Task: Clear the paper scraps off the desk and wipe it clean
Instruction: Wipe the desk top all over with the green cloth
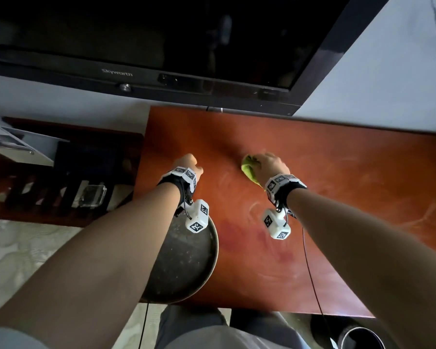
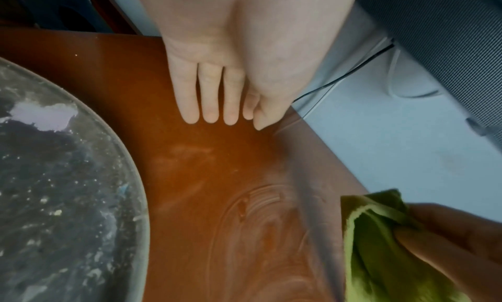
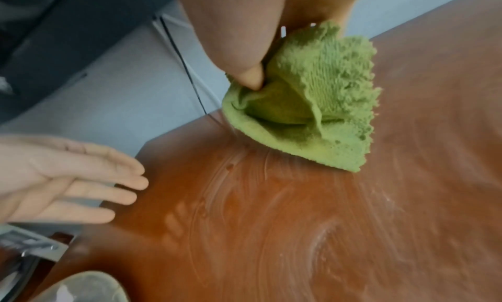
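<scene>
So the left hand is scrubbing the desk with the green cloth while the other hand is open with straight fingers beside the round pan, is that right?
Not quite: the hands are swapped. The right hand grips the green cloth against the desk, as the right wrist view shows. The left hand is the open one, fingers straight, beside the round pan.
</scene>
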`<act>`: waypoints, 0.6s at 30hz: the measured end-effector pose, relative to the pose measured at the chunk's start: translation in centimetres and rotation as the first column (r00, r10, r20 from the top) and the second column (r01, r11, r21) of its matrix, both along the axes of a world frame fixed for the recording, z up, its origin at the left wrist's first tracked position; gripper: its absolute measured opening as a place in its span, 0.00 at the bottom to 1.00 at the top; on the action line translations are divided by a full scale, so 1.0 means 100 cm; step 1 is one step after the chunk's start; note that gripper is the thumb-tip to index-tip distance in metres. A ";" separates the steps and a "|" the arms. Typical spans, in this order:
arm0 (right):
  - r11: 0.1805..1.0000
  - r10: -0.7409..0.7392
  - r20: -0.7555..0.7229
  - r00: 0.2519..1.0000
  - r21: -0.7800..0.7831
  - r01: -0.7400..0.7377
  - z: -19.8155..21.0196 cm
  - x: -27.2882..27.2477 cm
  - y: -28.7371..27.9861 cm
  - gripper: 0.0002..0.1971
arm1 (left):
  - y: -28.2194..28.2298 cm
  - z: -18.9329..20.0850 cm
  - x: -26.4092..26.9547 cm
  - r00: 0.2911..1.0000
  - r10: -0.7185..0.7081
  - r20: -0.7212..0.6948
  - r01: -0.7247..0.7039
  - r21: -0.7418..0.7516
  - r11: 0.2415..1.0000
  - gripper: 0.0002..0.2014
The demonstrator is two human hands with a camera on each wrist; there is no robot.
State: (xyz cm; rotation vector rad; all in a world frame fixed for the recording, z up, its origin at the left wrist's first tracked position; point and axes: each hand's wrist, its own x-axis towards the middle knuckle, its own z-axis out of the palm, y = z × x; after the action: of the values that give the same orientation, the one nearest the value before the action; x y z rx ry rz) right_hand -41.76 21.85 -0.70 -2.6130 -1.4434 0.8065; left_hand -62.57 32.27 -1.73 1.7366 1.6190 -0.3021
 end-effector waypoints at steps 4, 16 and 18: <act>0.984 0.150 -0.031 0.988 -0.089 -0.152 -0.038 -0.004 0.004 0.20 | -0.001 -0.020 -0.001 0.998 -0.028 -0.062 0.033 0.073 0.997 0.30; 0.991 -0.132 0.053 0.990 0.019 0.131 -0.068 0.015 -0.003 0.32 | 0.005 -0.055 -0.002 0.948 -0.225 -0.223 0.214 -0.071 0.974 0.67; 0.953 -0.299 0.053 0.953 0.070 0.296 -0.069 0.032 -0.006 0.26 | 0.004 -0.056 0.002 0.942 -0.245 -0.230 0.233 -0.080 0.969 0.68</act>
State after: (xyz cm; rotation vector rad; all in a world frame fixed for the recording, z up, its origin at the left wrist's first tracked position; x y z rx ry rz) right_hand -38.54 21.21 -7.59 -2.7364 -1.0274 0.6381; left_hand -62.39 32.65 -7.32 1.9182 1.5467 -0.6872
